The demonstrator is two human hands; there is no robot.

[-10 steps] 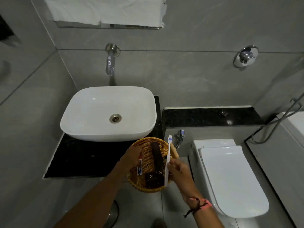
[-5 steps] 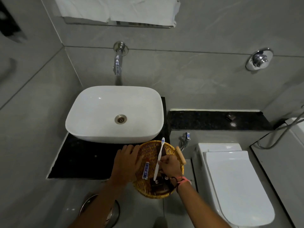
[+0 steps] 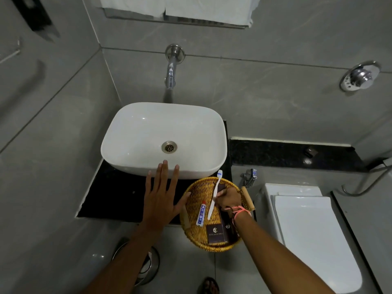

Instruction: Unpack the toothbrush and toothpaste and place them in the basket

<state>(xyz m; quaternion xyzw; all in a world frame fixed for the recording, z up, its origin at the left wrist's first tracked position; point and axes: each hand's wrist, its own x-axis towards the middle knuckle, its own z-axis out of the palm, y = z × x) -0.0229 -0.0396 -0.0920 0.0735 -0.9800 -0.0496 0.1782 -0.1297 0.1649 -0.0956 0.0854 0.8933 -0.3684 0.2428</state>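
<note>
White rectangular basin (image 3: 163,139) with metal drain (image 3: 169,147) sits on black counter (image 3: 110,198). Chrome wall tap (image 3: 172,66) above it. White towel (image 3: 180,7) hangs at top. Round chrome flush button (image 3: 359,77) on grey wall at right. White toilet with lid down (image 3: 314,236), black stone ledge (image 3: 286,154) behind it. Steel bin (image 3: 146,266) on floor below counter.

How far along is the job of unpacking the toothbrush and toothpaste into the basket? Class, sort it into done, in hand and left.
Done: the toothpaste lies unboxed in the wicker basket, beside dark boxes. In hand: the right hand grips the bare toothbrush over the basket, its head past the rim. The left hand is open and empty above the counter. Left: letting go of the toothbrush.
</note>
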